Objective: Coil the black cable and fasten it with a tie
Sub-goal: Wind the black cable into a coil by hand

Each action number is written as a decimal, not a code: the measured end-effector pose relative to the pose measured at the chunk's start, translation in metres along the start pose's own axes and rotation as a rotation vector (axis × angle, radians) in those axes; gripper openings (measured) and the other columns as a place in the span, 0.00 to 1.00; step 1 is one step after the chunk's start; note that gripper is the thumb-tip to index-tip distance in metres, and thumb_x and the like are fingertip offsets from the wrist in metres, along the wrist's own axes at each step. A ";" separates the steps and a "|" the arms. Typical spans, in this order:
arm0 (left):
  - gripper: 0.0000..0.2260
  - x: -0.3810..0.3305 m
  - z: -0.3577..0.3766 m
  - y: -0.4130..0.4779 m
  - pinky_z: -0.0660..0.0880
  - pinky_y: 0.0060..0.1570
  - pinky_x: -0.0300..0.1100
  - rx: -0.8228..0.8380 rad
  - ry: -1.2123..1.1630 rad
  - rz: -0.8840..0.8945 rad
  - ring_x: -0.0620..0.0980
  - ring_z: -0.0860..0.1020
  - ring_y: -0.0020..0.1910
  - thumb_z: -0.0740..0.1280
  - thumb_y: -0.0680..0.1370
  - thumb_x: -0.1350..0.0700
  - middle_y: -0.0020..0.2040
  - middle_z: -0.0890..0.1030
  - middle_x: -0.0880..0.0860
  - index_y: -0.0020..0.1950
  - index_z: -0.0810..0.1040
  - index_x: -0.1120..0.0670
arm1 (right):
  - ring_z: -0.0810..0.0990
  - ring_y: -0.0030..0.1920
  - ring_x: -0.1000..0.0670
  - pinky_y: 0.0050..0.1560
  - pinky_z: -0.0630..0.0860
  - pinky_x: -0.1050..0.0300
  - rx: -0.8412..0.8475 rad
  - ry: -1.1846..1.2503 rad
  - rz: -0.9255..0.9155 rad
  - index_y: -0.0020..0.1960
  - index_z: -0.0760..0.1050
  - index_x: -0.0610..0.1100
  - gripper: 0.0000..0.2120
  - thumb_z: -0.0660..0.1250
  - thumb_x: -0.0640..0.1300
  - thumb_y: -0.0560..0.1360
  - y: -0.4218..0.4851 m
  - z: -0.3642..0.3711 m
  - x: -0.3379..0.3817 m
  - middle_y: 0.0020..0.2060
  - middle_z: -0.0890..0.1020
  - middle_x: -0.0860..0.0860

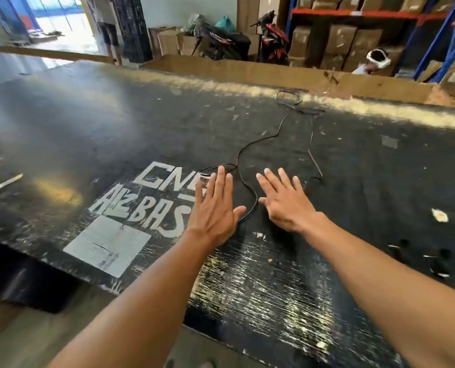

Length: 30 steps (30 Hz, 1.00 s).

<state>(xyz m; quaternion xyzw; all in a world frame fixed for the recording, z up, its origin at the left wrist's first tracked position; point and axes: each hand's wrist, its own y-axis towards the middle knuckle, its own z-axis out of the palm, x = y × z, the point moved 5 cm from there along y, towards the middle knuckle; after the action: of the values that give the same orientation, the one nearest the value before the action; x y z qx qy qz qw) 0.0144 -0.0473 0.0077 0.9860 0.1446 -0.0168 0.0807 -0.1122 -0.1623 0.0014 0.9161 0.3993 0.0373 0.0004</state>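
The black cable [250, 193] lies loose and uncoiled on the dark, scuffed bench [93, 123]. It snakes from a small loop near the bench's far edge down towards the person, and its near stretch runs between the two hands. The left hand [215, 208] is flat, palm down, fingers spread, with the cable passing just beside its thumb and curling past its fingertips. The right hand [284, 200] is likewise flat and splayed, a little to the right of that stretch, with another bend of cable just beyond its fingers. Both hands are empty, gripping nothing, arms stretched forward. White painted lettering [152, 197] sits left of the left hand.
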 end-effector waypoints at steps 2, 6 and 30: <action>0.27 -0.003 0.010 -0.006 0.44 0.76 0.61 0.028 -0.019 0.034 0.60 0.45 0.80 0.51 0.82 0.40 0.80 0.44 0.65 0.72 0.61 0.59 | 0.44 0.80 0.39 0.76 0.46 0.35 0.006 0.006 -0.044 0.79 0.50 0.50 0.25 0.50 0.50 0.83 0.001 0.009 0.004 0.81 0.49 0.48; 0.18 -0.010 0.026 -0.011 0.44 0.76 0.61 0.067 -0.007 0.115 0.62 0.48 0.79 0.52 0.83 0.45 0.79 0.49 0.67 0.62 0.67 0.58 | 0.48 0.79 0.39 0.75 0.49 0.35 0.025 -0.007 -0.100 0.73 0.64 0.49 0.19 0.54 0.48 0.83 0.005 0.026 0.007 0.80 0.54 0.47; 0.10 -0.002 -0.054 0.117 0.79 0.40 0.40 0.024 -1.835 -0.261 0.45 0.80 0.35 0.67 0.80 0.52 0.37 0.83 0.51 0.46 0.84 0.57 | 0.74 0.28 0.56 0.35 0.71 0.57 -0.491 1.022 0.315 0.36 0.74 0.48 0.10 0.63 0.43 0.77 0.013 -0.053 0.012 0.27 0.79 0.53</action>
<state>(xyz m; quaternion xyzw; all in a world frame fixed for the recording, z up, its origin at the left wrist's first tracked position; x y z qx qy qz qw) 0.0467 -0.1500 0.0790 0.5632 0.1339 -0.8013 0.1508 -0.0986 -0.1639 0.0558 0.8033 0.1876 0.5650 0.0145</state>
